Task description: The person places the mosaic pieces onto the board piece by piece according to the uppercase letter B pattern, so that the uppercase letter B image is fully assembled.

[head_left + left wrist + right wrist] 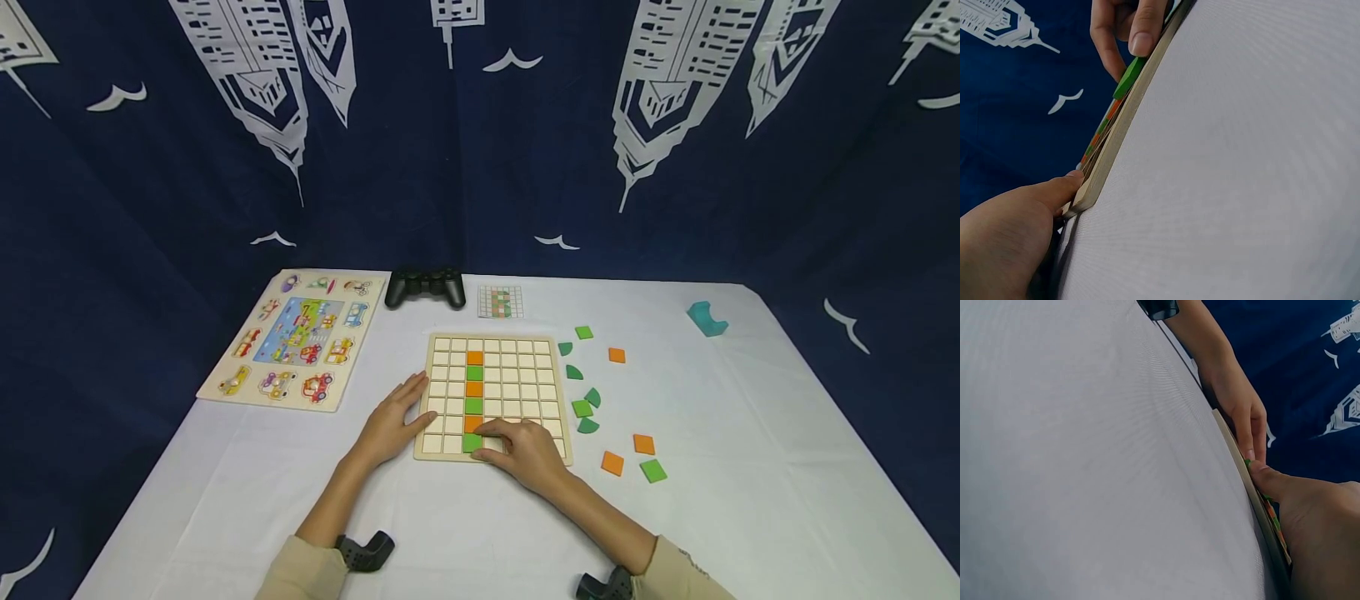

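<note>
A wooden grid board [525, 340] lies on the white table, with a column of alternating orange and green square tiles in it. My left hand [390, 425] rests along the board's left side, thumb on the rim and fingers extended. At the bottom of the column, my right hand [528, 454] pinches a green square tile [472, 442] between thumb and forefinger. That green tile [1127, 79] looks tilted in the left wrist view, one edge raised above the board. In the right wrist view my thumb [1269, 479] hides most of it.
Loose orange squares [612, 463], green squares [653, 471] and dark green quarter-round pieces [574, 372] lie right of the board. Behind it are a patterned card [500, 302] and a black game controller [425, 288]. A picture puzzle [292, 342] lies left, a teal piece [707, 319] far right.
</note>
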{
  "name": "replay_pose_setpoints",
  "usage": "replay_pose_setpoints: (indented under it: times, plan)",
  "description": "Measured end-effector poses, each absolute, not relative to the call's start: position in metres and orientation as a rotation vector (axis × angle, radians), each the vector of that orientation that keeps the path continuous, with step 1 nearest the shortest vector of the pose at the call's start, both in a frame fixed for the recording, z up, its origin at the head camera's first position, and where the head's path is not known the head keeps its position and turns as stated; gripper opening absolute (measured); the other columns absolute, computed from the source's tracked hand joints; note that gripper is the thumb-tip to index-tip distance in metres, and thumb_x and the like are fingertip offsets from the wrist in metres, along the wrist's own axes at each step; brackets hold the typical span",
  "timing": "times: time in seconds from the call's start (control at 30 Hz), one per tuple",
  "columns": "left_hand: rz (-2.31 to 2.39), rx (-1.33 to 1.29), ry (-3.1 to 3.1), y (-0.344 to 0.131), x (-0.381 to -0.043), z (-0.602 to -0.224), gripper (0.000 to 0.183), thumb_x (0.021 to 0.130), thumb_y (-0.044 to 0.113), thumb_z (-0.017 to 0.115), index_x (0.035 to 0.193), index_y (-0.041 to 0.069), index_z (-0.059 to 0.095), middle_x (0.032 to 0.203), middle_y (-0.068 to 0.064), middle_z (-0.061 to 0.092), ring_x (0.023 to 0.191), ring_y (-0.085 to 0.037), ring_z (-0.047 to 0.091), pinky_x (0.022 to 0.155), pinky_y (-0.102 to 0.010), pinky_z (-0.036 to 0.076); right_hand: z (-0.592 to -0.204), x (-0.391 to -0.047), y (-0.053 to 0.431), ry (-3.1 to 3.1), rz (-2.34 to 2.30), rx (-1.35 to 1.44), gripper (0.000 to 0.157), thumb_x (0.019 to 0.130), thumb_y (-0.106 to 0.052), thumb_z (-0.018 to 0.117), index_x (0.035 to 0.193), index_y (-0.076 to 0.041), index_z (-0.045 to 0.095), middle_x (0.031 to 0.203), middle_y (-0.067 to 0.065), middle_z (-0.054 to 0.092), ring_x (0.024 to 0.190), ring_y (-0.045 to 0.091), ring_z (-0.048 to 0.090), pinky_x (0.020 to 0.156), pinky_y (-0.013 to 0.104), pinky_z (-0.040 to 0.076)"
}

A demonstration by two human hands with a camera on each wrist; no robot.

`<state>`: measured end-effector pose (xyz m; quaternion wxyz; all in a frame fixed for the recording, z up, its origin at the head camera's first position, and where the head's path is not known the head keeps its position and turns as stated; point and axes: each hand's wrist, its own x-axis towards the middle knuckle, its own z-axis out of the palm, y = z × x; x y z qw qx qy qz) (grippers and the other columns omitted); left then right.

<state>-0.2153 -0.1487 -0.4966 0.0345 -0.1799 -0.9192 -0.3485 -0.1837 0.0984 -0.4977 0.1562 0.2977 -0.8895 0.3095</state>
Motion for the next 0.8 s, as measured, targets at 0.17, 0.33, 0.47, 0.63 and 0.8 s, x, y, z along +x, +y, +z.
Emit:
replay_pose_setpoints:
  times: [0.17,0.33,0.47,0.63,0.8]
  plan:
    - [-1.069,-0.554,-2.826,-0.150,-0.215,-0.497,0.063,0.090,0.033,0.060,0.140,0.003,0.038,0.148,-0.008,0.030,0.136,-0.027,0.024,0.107,-0.047,0.024,-0.496,-0.183,0.098,-2.531,0.906,0.862,0.030,0.074,-0.040,0.075,0.096,-0.020,0.072,0.049,-0.017,0.035,0.045,-0.004,0.027,0.048,0.017,0.028]
    - [-1.078,-0.546,-2.823,-0.151,-0.216,-0.497,0.063,0.089,0.033,0.061,0.140,0.003,0.038,0.148,-0.008,0.030,0.136,-0.027,0.024,0.108,-0.047,0.024,-0.495,-0.183,0.097,-2.532,0.925,0.870,0.031,0.073,-0.039,0.076,0.097,-0.020,0.072,0.049,-0.017,0.035,0.046,-0.003,0.028,0.048,0.017,0.028]
    - [-1.073,-0.551,-2.819,-0.151,-0.216,-0.498,0.064,0.089,0.033,0.061,0.140,0.003,0.037,0.148,-0.008,0.030,0.136,-0.027,0.025,0.108,-0.046,0.024,-0.492,-0.185,0.099,-2.532,0.988,0.869,0.032,0.073,-0.038,0.076,0.098,-0.020,0.071,0.049,-0.017,0.035,0.045,-0.004,0.029,0.047,0.016,0.029]
    - [-1.074,-0.550,-2.820,-0.150,-0.217,-0.499,0.064,0.089,0.034,0.061,0.140,0.004,0.037,0.148,-0.007,0.029,0.136,-0.024,0.024,0.108,-0.044,0.023,-0.481,-0.193,0.115,-2.510,1.120,0.798,0.029,0.073,-0.032,0.077,0.098,-0.018,0.071,0.049,-0.017,0.029,0.043,-0.002,0.025,0.040,0.016,0.023]
    - [-1.073,-0.557,-2.815,-0.150,-0.217,-0.500,0.064,0.089,0.033,0.062,0.140,0.003,0.037,0.148,-0.007,0.030,0.136,-0.025,0.024,0.108,-0.044,0.023,-0.462,-0.219,0.153,-2.479,1.080,0.679,0.028,0.074,-0.025,0.078,0.098,-0.014,0.070,0.049,-0.015,0.030,0.043,0.000,0.025,0.037,0.018,0.023]
